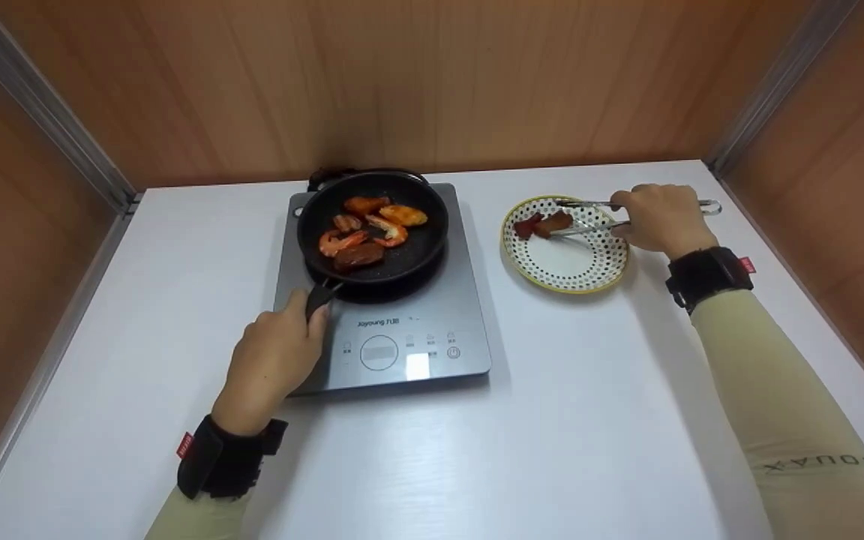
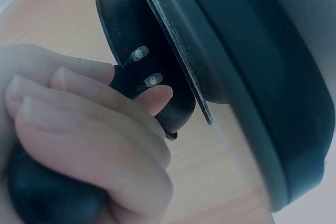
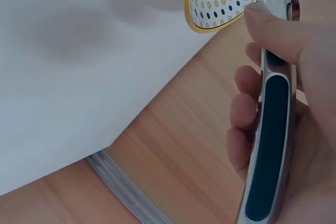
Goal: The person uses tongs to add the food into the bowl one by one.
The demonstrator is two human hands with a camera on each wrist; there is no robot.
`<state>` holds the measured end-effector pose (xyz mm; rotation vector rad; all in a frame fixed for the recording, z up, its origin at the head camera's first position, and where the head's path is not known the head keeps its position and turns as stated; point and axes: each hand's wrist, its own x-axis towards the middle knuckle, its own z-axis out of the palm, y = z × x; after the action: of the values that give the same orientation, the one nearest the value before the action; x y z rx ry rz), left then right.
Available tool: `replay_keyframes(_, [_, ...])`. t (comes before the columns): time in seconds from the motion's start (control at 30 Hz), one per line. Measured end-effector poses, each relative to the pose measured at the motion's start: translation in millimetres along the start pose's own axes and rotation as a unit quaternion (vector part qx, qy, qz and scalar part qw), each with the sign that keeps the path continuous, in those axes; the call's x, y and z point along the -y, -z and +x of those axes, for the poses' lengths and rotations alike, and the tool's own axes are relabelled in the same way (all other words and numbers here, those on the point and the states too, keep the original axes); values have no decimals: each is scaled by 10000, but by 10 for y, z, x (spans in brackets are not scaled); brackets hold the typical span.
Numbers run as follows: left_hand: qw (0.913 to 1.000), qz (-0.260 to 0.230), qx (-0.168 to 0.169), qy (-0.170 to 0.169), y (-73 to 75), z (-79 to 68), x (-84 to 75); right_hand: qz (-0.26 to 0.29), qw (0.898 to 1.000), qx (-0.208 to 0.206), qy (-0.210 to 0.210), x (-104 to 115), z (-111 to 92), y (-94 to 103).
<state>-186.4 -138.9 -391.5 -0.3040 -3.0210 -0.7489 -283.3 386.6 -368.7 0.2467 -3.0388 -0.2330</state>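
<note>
My left hand [image 1: 273,352] grips the handle [image 1: 319,297] of a black frying pan [image 1: 424,251]; the left wrist view shows the fingers [image 2: 100,135] curled round it. In the pan lie shrimp [image 1: 342,241], a yellow-orange piece [image 1: 403,216] and several browned pieces. My right hand [image 1: 661,217] holds metal tongs [image 1: 589,228] over a dotted, yellow-rimmed plate [image 1: 559,270]. The tongs' arms stand spread apart, the nearer tip right at a brown piece of food [image 1: 554,223]. Beside that piece lies a dark red one [image 1: 527,226]. In the right wrist view the tongs' dark-green grip [image 3: 271,145] lies along the palm.
Under the pan is a grey induction cooker [image 1: 469,300] with a control panel along its front. It stands on a white table [image 1: 552,420]. Wood-patterned panels [image 1: 477,82] enclose the back and both sides, with metal strips [image 1: 792,82] at the corners.
</note>
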Motion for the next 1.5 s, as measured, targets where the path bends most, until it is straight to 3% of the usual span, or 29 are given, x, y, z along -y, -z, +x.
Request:
replay_keyframes(0.13, [10000, 16, 60, 40, 5, -11, 8, 31, 9999, 136, 17, 31, 78, 12])
replay_keyframes(0.3, [9999, -24, 54, 99, 4, -7, 5, 341, 9972, 651, -103, 29, 127, -4])
replay_keyframes(0.47, [9999, -34, 26, 137, -2, 6, 0, 695, 9908, 1139, -213, -22, 101, -52])
replay_keyframes(0.67, [9999, -3, -3, 128, -12, 3, -5, 893, 9860, 1387, -228, -45, 34, -26])
replay_keyframes(1.0, [9999, 25, -83, 66, -48, 18, -18, 861, 9892, 1183, -80, -64, 25, -19])
replay_keyframes(1.3, [9998, 43, -23, 191, -37, 1, 3, 1129, 9821, 1503, -85, -75, 8, -75])
replay_keyframes(1.5, [9997, 27, 25, 246, -41, 13, -6, 1185, 9822, 1457, -47, -86, -39, -95])
